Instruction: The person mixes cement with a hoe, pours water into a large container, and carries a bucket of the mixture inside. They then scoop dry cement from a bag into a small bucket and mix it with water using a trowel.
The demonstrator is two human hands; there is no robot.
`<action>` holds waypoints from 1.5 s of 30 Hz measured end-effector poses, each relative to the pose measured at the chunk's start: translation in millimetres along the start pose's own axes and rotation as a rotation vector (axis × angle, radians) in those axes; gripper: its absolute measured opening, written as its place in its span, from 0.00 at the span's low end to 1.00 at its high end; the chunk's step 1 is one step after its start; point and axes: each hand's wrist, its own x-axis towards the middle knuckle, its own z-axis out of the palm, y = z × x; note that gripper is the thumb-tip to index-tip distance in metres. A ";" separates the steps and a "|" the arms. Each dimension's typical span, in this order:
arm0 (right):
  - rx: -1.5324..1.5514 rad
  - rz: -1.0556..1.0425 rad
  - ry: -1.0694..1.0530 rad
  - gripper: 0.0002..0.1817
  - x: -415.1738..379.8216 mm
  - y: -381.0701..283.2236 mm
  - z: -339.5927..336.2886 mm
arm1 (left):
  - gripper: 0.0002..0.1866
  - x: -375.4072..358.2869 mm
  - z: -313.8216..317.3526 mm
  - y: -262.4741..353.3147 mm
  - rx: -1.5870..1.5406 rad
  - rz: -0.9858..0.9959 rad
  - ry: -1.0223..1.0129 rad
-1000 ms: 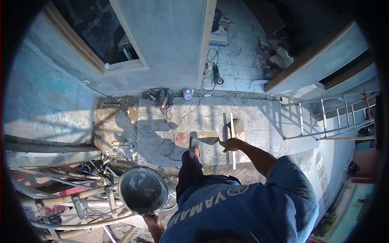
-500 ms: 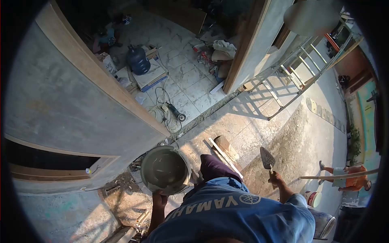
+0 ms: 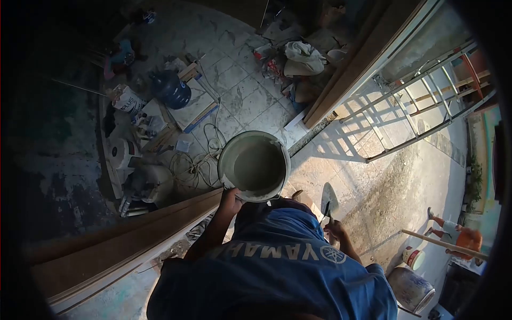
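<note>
My left hand (image 3: 231, 201) grips the near rim of a round bucket (image 3: 222, 159), its fingers closed on the edge. Grey wet mortar (image 3: 260, 164) lies inside the bucket, which I carry in front of me by the doorway. In my right hand (image 3: 335, 230) is the handle of a pointed trowel (image 3: 329, 198), held low to the right of the bucket with its blade pointing forward.
Ahead, on the tiled floor (image 3: 238, 85), are a blue water jug (image 3: 169, 90), a white sack (image 3: 127, 100) and a coiled cable (image 3: 197, 169). A metal ladder (image 3: 381, 136) leans at the right. Beyond a barrel (image 3: 410, 289), a person (image 3: 469, 244) holds a pole.
I have moved forward to the doorway, and the bucket has come ahead of me over the threshold. The angle grinder on the tiles no longer shows. The trowel is nearer to my body.
</note>
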 end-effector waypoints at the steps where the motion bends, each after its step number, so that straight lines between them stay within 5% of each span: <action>1: -0.038 -0.052 -0.042 0.10 19.4 -47.1 -3.5 | 0.16 29.1 2.8 11.6 -0.315 -0.189 0.076; 2: 0.028 -0.140 -0.028 0.09 27.1 -99.8 -3.4 | 0.19 67.5 6.0 26.4 -0.628 -0.356 0.140; 8: 0.134 -0.368 -0.273 0.11 130.8 -255.1 -11.1 | 0.22 227.0 11.2 109.8 -0.519 -0.392 0.065; 10: -0.035 -0.223 -0.279 0.11 158.6 -299.0 0.7 | 0.22 285.4 7.0 130.8 -0.543 -0.387 0.027; 16: 0.262 0.282 -0.253 0.13 202.2 -406.3 56.1 | 0.21 421.3 -9.4 211.1 -0.623 -0.398 0.064; 18: 0.530 0.227 -0.391 0.16 228.7 -480.3 80.5 | 0.17 506.3 -12.4 269.3 -0.289 -0.134 -0.228; 20: 0.855 -0.060 -0.724 0.18 341.7 -438.2 72.1 | 0.14 545.6 -16.5 316.9 0.280 -0.020 -0.337; 21: 0.800 -0.312 -0.690 0.18 305.2 -507.7 65.3 | 0.10 576.2 -38.0 311.2 0.791 0.263 -0.353; 22: 0.753 -0.552 -0.625 0.19 256.3 -591.8 59.1 | 0.10 596.7 -50.7 315.1 0.806 0.254 -0.373; 24: 0.830 -0.270 -0.440 0.20 231.0 -671.4 41.7 | 0.09 648.8 -59.1 334.0 0.965 0.564 -0.277; 26: 0.897 -0.339 -0.219 0.24 205.0 -746.8 25.6 | 0.12 689.9 -28.7 393.6 0.946 0.464 -0.427; 29: 0.269 -0.242 0.261 0.13 266.3 -780.5 1.9 | 0.13 754.6 -28.8 410.4 1.018 0.155 -0.303; 30: -0.385 -0.344 0.459 0.16 269.5 -805.3 -7.5 | 0.13 776.3 -28.3 412.6 1.021 0.154 -0.305; 32: -0.700 -0.466 0.661 0.19 325.2 -798.5 -19.2 | 0.13 823.8 -26.5 428.5 1.068 0.422 -0.312; 33: -0.693 -0.463 0.659 0.19 335.6 -822.0 -27.1 | 0.12 849.4 -32.2 431.0 1.128 0.464 -0.341; 34: -0.448 -0.244 0.606 0.21 338.4 -842.0 -29.8 | 0.12 864.3 -35.7 437.4 1.144 0.444 -0.353; 36: -0.188 -0.021 0.554 0.23 358.4 -892.0 -37.3 | 0.11 911.0 -33.6 454.9 1.195 0.260 -0.270; 38: -0.256 -0.121 0.587 0.24 378.1 -933.7 -51.4 | 0.11 952.4 -14.0 481.6 1.078 0.243 -0.319; 40: -0.195 -0.125 0.579 0.24 398.6 -987.4 -69.9 | 0.12 1000.6 -1.4 495.5 0.496 -0.084 -0.145; 41: -0.252 -0.142 0.584 0.23 412.5 -1014.4 -77.9 | 0.12 1031.1 -6.7 493.5 -0.106 -0.291 -0.153; 45: -0.455 -0.286 0.642 0.24 516.6 -1046.9 -104.2 | 0.13 1137.4 33.0 542.2 -0.371 -0.606 -0.036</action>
